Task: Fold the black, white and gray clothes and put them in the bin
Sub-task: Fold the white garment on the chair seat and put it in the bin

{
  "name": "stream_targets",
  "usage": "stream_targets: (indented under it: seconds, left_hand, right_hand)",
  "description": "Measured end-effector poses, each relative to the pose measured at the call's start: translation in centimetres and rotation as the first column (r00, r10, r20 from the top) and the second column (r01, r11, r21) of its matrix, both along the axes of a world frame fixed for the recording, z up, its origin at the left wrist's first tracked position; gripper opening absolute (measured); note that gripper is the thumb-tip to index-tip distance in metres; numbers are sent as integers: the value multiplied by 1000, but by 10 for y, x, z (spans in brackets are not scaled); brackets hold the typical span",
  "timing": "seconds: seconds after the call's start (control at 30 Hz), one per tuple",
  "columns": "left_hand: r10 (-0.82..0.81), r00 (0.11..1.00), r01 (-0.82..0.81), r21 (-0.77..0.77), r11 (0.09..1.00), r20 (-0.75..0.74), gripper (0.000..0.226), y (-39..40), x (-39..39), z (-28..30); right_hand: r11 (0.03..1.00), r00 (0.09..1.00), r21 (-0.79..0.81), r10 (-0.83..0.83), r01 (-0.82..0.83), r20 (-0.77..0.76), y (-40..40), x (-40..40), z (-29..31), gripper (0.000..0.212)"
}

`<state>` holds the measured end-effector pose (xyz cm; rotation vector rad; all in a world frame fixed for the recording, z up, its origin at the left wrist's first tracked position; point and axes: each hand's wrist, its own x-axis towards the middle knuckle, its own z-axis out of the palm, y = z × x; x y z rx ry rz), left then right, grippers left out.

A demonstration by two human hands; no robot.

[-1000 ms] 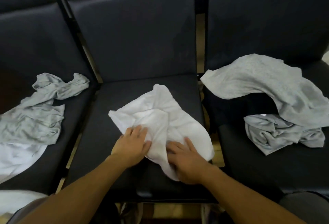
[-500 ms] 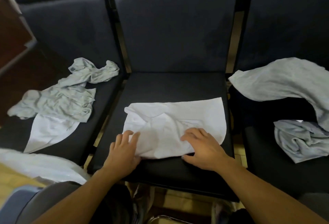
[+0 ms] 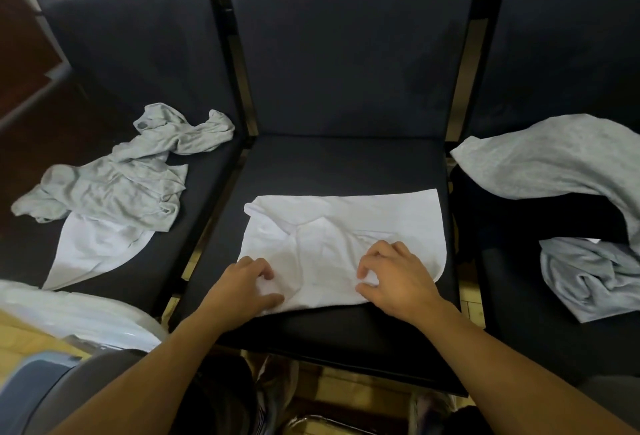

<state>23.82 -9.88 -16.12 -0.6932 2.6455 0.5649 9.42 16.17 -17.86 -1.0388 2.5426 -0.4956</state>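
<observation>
At the far left edge, a pale plastic sheet [image 3: 79,317] is seen low down, with the grey-blue corner of a container [image 3: 24,389] below it (whether this is the bin cannot be told). On the left chair [image 3: 145,36] a crumpled gray garment [image 3: 114,182] is spread across the seat, and a white cloth [image 3: 90,251] lies partly tucked under its near edge.

On the middle chair [image 3: 346,164] a white garment [image 3: 346,237] is laid out roughly flat, with creases near its centre. Its near left corner is pinched by the left hand [image 3: 242,285], fingers curled and thumb pressed along the hem. Its near edge further right is gripped by the right hand [image 3: 398,279], whose curled fingers bunch a small fold of the fabric.

On the right chair [image 3: 554,36] a long gray garment [image 3: 547,161] is draped over something black [image 3: 519,223], and a second gray garment [image 3: 595,275] is heaped just beside it, nearer the seat's front.
</observation>
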Motion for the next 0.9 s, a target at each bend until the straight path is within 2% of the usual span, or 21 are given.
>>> stream_targets:
  seconds: [0.07, 0.17, 0.2, 0.33, 0.43, 0.5, 0.57, 0.63, 0.7, 0.8, 0.87, 0.9]
  left_hand:
    - [-48, 998, 49, -22, 999, 44, 46, 1, 1, 1]
    - [-45, 998, 42, -65, 997, -50, 20, 2, -1, -1]
    - [-15, 995, 8, -69, 998, -97, 13, 2, -2, -1]
    - [106, 952, -120, -32, 992, -287, 12, 3, -6, -5]
    - [324, 860, -287, 150, 946, -394, 17, 10, -12, -1]
    - [475, 798, -394, 274, 877, -371, 19, 12, -15, 0]
    - [541, 785, -448, 328, 832, -302, 16, 13, -16, 1]
    - [501, 835, -435, 282, 855, -229, 22, 13, -16, 0]
    - [405, 887, -364, 201, 909, -224, 24, 14, -17, -3]
    - [394, 877, -360, 169, 918, -274, 28, 13, -18, -4]
    - [448, 836, -398, 213, 893, -317, 29, 11, -20, 0]
    - [472, 809, -409, 241, 880, -350, 29, 11, -22, 4]
  right_hand:
    - [1000, 999, 0, 20, -20, -50, -3, 0, 1, 20]
    - [999, 991, -2, 43, -44, -124, -4, 0, 2, 23]
    - [999, 990, 0, 43, -43, -136, -4, -1, 2, 23]
    - [998, 992, -28, 44, -48, -122, -4, -1, 3, 24]
    - [996, 994, 9, 85, -85, -74, -7, 6, -3, 41]
    - [996, 990, 41, 85, -81, -111, -9, 9, -9, 46]
    - [997, 985, 39, 66, -60, -159, -11, 10, -10, 39]
    - [999, 982, 20, 51, -48, -183, -14, 9, -8, 34]
    - [999, 983, -8, 31, -33, -181, -16, 8, -4, 32]
    - [992, 996, -102, -77, 72, -46, -17, 5, 5, 25]
    - [934, 947, -201, -260, 296, 188, -17, -2, 13, 19]
    - [866, 881, -244, -356, 437, 313, -17, -5, 17, 19]
